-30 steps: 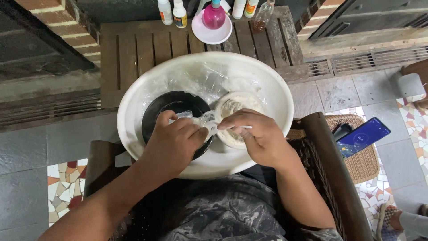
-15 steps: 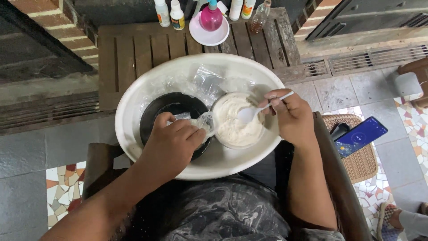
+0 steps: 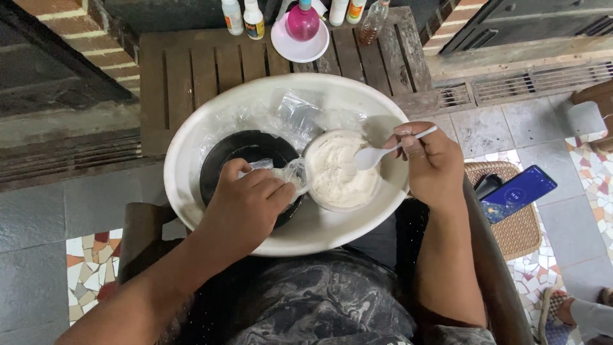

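Seated with a large white basin [image 3: 191, 160] across the lap, its far rim against a slatted wooden bench [image 3: 191, 70]. Inside the basin, toward its right rim, a round white tub [image 3: 338, 169] heaped with pale, crumbly paste; beside it, toward the left rim, a black bowl [image 3: 239, 153], apparently not yet filled. Left hand [image 3: 246, 204] closed around a small clear plastic bag [image 3: 287, 176], pinching it just at the tub's near-left rim. Right hand [image 3: 431, 163] clamped on a white plastic spoon [image 3: 377, 153], its bowl poised over the paste. Crumpled clear wrappers [image 3: 300, 115] at the basin's far side. Filling seemingly under way, most paste still in the tub. Bottles [image 3: 246, 16] along the bench's far edge.
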